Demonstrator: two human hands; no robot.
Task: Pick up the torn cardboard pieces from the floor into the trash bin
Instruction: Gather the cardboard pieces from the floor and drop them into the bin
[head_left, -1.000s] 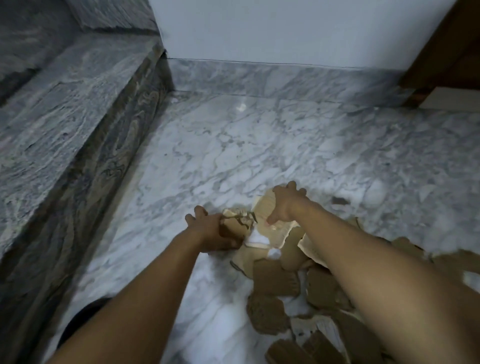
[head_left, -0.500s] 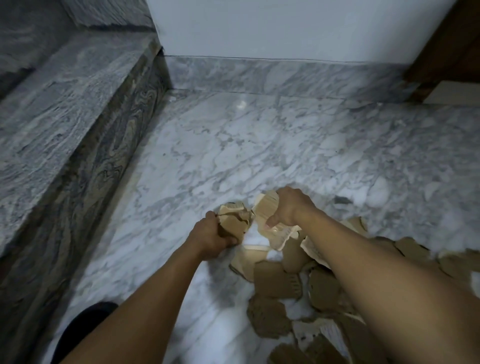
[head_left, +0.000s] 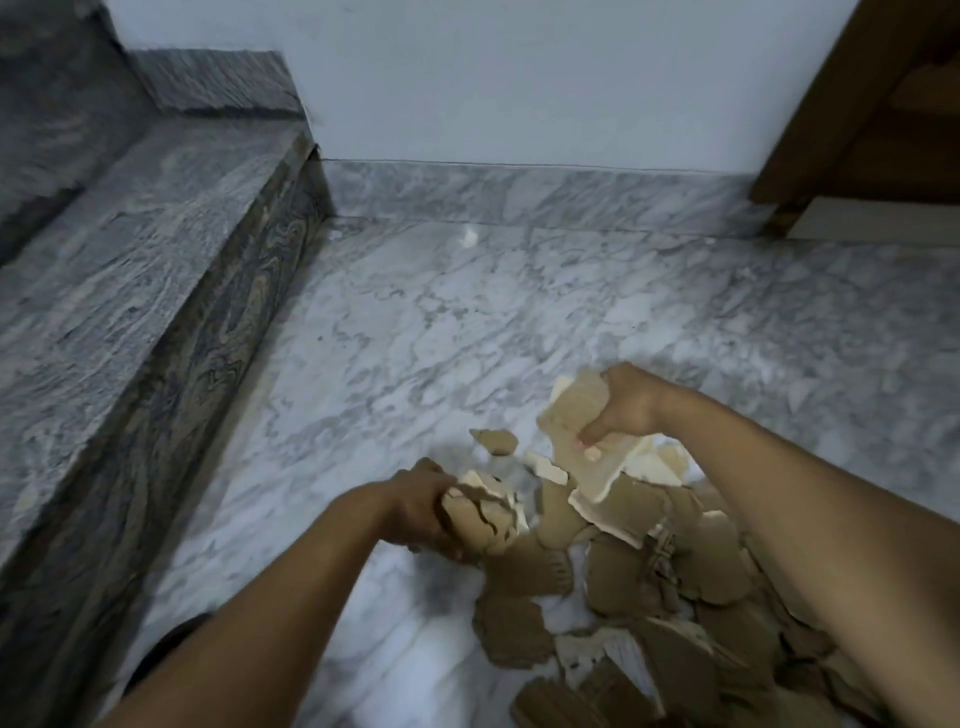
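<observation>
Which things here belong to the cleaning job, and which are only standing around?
Job: left hand and right hand, each gripping cardboard; cardboard pieces on the floor.
Not the job: stone step; wooden door.

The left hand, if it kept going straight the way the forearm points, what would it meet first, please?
Probably the small loose cardboard scrap just ahead of the left hand, which is closed on a bunch of cardboard pieces. Beyond that only bare marble floor shows; depth is uncertain.
</observation>
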